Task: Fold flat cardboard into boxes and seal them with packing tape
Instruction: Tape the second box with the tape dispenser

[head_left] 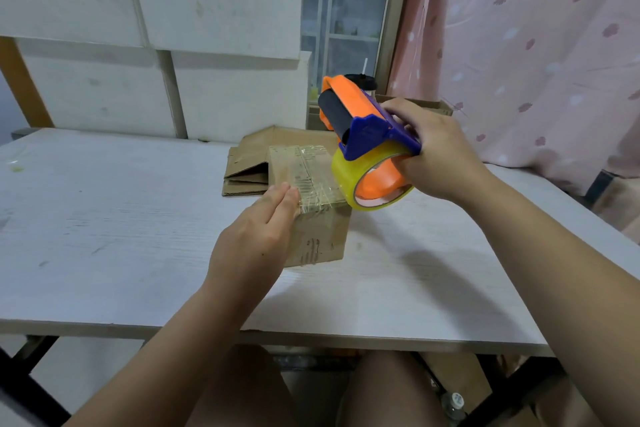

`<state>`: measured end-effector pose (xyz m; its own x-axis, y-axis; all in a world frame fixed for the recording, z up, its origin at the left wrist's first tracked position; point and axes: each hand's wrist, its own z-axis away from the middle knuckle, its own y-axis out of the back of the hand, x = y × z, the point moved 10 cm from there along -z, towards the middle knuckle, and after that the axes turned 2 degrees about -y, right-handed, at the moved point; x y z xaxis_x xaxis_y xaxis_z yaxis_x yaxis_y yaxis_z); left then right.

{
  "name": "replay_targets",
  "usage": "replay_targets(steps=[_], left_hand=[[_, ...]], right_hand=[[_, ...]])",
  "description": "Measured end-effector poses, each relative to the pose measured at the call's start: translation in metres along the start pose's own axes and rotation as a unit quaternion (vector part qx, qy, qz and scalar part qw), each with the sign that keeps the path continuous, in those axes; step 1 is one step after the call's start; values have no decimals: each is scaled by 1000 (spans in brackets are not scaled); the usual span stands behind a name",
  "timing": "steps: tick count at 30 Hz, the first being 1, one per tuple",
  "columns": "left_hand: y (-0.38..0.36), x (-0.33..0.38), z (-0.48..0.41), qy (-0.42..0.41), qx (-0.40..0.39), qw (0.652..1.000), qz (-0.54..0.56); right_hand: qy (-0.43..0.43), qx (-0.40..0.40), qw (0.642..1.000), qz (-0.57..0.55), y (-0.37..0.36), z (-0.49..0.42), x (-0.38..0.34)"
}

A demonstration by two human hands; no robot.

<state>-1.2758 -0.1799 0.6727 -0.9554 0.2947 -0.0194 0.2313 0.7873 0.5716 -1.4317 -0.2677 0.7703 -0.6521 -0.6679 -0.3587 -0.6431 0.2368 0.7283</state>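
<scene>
Both hands meet at the box [320, 239]: left hand [258, 239], fingers straight, presses its taped near edge; right hand [436, 152] curls round the tape dispenser [360, 125], box just below-left of it.

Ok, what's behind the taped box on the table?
A stack of flat cardboard lies right behind the box, partly hidden by it. The tape dispenser in the right hand covers whatever is behind its right corner.

soft, dim daylight; faint shadows; slightly blurry, with wide-angle edge bending.
</scene>
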Motion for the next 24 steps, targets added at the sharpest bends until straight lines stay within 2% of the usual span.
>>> replay_targets(steps=[6,9,13,18,24], left_hand=[[1,-2,-2,-4,-6,1000,2],[1,-1,-3,-7,-12,1000,-2],[-2,0,-2,-6,-32,999,-4],[-1,2,-3,-14,-35,999,-7],[-4,0,-2,-17,-47,999,-13]], right_hand=[[-3,-6,999,33,0,-1,13],[-32,-9,999,27,-3,8,37],[-98,-7,993,-63,-16,25,58],[-123,-10,986,-115,-31,37,70],[-187,-4,954,-235,-60,50,88]])
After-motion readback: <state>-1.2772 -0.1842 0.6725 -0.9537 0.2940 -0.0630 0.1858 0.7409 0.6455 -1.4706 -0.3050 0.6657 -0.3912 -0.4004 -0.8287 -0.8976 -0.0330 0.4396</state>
